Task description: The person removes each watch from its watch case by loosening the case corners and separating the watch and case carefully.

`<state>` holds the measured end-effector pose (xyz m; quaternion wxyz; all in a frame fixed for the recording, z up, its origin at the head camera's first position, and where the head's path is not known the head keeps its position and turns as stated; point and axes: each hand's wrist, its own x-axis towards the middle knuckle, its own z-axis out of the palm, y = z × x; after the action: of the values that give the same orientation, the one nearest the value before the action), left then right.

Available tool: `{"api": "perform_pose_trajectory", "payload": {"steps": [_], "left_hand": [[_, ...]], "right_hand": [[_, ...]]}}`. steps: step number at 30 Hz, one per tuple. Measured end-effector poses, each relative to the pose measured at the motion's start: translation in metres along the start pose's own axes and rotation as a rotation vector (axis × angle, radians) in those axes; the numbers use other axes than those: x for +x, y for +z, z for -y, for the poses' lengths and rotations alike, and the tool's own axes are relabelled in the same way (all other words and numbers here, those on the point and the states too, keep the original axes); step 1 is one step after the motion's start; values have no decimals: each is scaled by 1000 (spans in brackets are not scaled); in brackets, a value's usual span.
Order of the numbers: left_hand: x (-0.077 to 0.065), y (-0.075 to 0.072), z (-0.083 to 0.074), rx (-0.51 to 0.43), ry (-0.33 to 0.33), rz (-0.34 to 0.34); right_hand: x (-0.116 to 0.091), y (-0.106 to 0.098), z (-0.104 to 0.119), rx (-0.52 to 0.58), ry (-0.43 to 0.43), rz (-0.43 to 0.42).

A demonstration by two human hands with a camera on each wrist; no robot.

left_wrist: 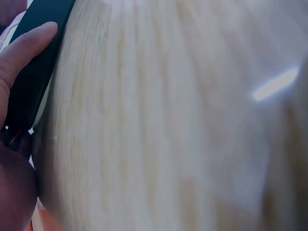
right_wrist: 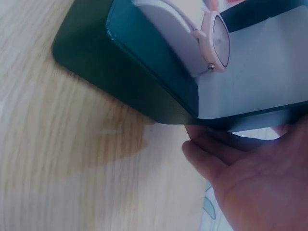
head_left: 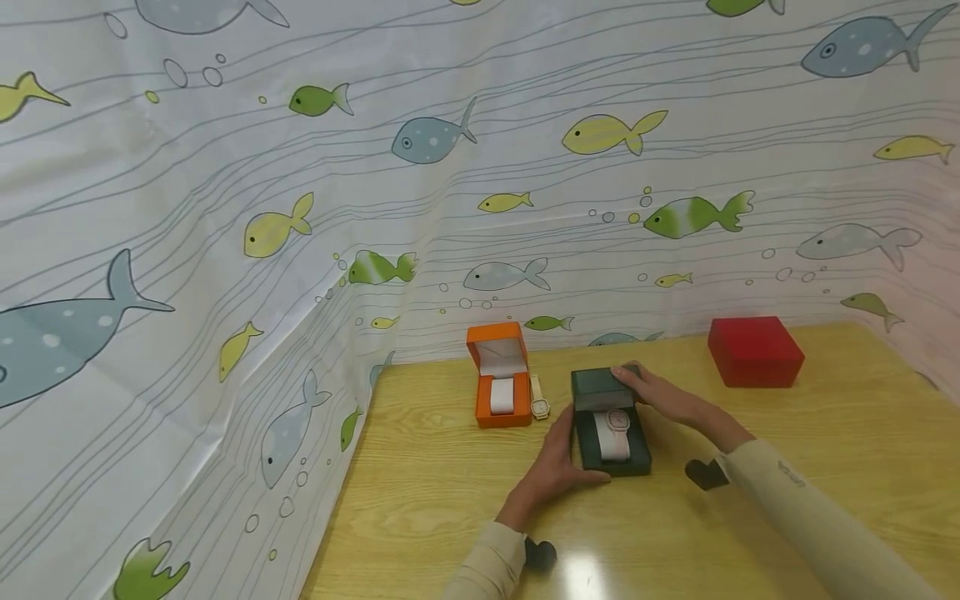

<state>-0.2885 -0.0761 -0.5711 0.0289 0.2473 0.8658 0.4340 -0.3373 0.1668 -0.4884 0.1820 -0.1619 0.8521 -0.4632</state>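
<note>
An opened dark green watch box (head_left: 637, 457) stands on the table between both hands. Inside it, a pale pink wristwatch (head_left: 618, 422) is wrapped round a white cushion (head_left: 606, 437). My left hand (head_left: 553, 465) grips the base, thumb along the front and fingers at the left side; the thumb (left_wrist: 29, 45) presses the green wall in the left wrist view. My right hand (head_left: 666, 397) holds the raised lid (head_left: 596, 382) at its right corner. In the right wrist view, its fingers (right_wrist: 207, 159) reach behind the lid, their tips partly hidden.
Left of the green box, an open orange watch box (head_left: 504, 419) holds a white cushion. A gold-toned wristwatch (head_left: 540, 407) lies beside it. Toward the back right sits a closed red box (head_left: 754, 354). A fish-patterned cloth (head_left: 420, 225) hangs along the table's back and left edges.
</note>
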Motion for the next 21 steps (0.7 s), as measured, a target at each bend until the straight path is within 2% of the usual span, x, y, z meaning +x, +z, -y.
{"api": "perform_pose_trajectory", "payload": {"steps": [12, 21], "left_hand": [[0, -1, 0, 15, 10, -2], [-1, 0, 1, 13, 10, 8]], "right_hand": [[4, 1, 6, 89, 6, 33], [6, 1, 9, 104, 68, 31]]}}
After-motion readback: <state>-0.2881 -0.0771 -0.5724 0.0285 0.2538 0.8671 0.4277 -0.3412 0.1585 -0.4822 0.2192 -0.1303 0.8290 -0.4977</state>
